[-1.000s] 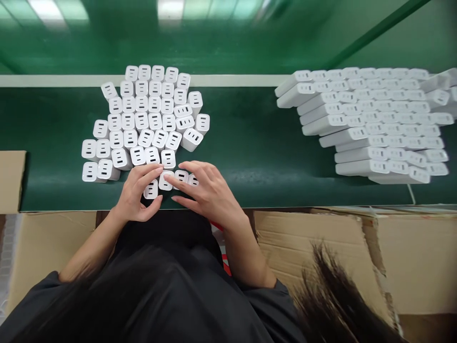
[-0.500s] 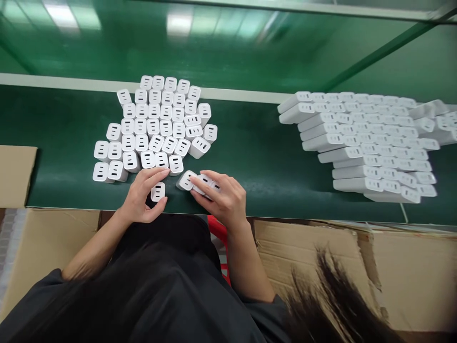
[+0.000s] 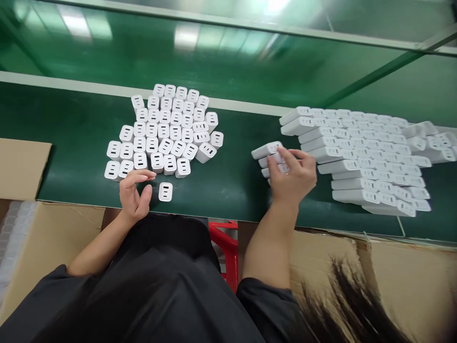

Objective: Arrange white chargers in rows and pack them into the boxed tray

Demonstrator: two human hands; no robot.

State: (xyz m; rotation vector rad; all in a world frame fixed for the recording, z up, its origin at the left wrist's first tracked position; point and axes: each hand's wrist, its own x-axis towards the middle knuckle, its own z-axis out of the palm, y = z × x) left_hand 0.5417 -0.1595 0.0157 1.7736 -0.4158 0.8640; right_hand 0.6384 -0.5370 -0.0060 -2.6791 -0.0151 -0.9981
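My left hand (image 3: 134, 196) is open, its fingers curved and apart, just left of a lone white USB charger (image 3: 165, 192) that stands with its ports up. Behind that charger stands a loose cluster of similar white chargers (image 3: 163, 131), port faces upward. My right hand (image 3: 294, 174) grips a short row of white USB chargers (image 3: 266, 150) lying tilted side by side, their far ends pointing left. My fingers partly cover them, so whether they touch the table is unclear. A large block of stacked chargers (image 3: 364, 143) lies just right of that hand.
The green table (image 3: 228, 190) has a pale strip (image 3: 246, 107) along its back, below a glossy green panel. A cardboard piece (image 3: 23, 169) lies at the left end. Cardboard boxes (image 3: 328, 257) and a red stool (image 3: 228, 245) are below the front edge.
My right hand has moved right with its row of chargers, towards the large block. My left hand has drawn back left from the lone charger, which stays standing near it.
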